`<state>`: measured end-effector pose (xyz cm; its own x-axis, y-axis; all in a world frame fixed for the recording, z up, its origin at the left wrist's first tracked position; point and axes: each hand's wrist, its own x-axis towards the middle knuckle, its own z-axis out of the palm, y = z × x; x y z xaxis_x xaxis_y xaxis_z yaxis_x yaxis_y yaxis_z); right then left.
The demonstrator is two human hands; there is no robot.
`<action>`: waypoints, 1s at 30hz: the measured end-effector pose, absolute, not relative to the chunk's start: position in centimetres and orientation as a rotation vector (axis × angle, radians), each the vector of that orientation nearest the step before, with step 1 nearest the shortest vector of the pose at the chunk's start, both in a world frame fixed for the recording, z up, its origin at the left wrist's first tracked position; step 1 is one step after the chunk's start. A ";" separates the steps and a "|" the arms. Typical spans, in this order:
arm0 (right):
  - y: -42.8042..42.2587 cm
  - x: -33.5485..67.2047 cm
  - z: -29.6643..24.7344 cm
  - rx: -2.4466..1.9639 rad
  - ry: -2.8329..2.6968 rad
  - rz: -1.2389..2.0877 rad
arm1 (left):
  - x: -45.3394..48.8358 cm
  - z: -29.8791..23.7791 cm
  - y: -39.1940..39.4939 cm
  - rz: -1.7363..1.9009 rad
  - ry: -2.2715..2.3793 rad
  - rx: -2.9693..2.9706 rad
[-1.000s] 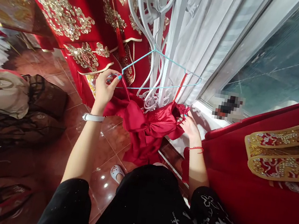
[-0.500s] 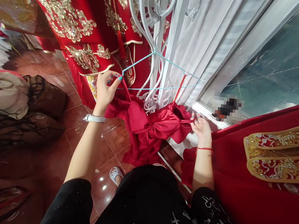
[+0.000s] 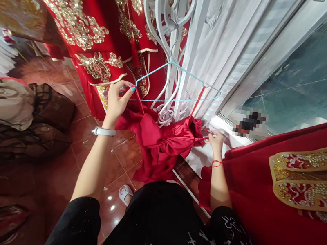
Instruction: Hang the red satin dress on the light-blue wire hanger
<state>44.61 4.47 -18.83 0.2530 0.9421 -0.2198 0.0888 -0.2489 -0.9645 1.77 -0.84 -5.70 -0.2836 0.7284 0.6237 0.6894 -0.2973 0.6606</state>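
Note:
A light-blue hanger (image 3: 153,72) hangs by its hook from a white scrollwork metal stand (image 3: 188,16). Below it hangs a red satin dress (image 3: 153,137) with a gathered front. My left hand (image 3: 117,100) pinches the hanger's left end, where one dress strap runs down from the fingers. On the right, another red strap (image 3: 197,101) is looped over the hanger. My right hand (image 3: 216,142) is closed on a thin red strap or edge at the dress's right side, below the hanger and drawn outward. The fingertips partly hide what it grips.
Red gowns with gold embroidery (image 3: 83,22) hang behind at the left. Another embroidered red garment (image 3: 259,220) fills the right side. White curtains (image 3: 226,37) and a framed glass panel (image 3: 301,78) stand behind. Several bags (image 3: 8,102) lie on the tiled floor (image 3: 85,143) at left.
My right hand has moved slightly down and turned, drawing the strap or edge outward from the dress. My left hand stays at the hanger's left end. The view has shifted slightly.

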 end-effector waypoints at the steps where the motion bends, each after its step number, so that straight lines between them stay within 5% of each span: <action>1: 4.7 44.7 -18.4 -1.537 -0.972 1.132 | 1.9 -5.7 -0.9 1.695 1.860 1.849; 8: 5.3 45.1 -14.9 -0.905 -0.814 1.049 | 2.3 -5.5 -0.6 1.731 1.899 1.834; 13: 7.5 44.6 -10.3 -0.904 -1.005 0.739 | 2.0 -5.5 -0.3 1.705 1.860 1.837; 21: 10.8 41.0 -2.1 -0.806 -1.377 0.769 | 1.7 -5.6 -0.2 1.684 1.842 1.837; 30: 12.3 39.4 -1.5 -0.786 -1.665 0.757 | 2.8 -6.1 -1.0 1.717 1.842 1.815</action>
